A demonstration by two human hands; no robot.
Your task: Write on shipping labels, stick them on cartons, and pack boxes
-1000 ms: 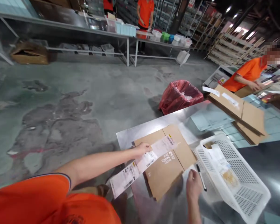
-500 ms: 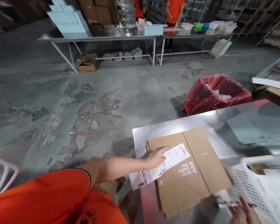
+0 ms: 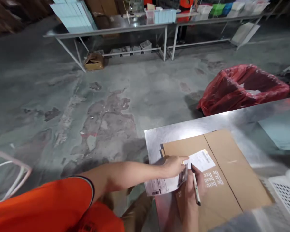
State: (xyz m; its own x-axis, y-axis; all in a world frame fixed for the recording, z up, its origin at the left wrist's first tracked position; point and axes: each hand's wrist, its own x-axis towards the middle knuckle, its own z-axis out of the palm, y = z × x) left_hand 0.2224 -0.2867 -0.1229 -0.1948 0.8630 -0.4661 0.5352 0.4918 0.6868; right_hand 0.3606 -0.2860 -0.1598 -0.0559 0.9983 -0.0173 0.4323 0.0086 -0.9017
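The left hand point(image 3: 173, 166) holds a label strip point(image 3: 202, 160) while the right hand point(image 3: 190, 189), gripping a pen point(image 3: 196, 187), apparently marks it, which calls for steadiness.

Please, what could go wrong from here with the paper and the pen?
The paper reaches past the cardboard's left edge, so it might slip or crease if the left hand shifts.
The right hand holds the pen with one end close to the paper; if uncapped, it could leave a stray mark.
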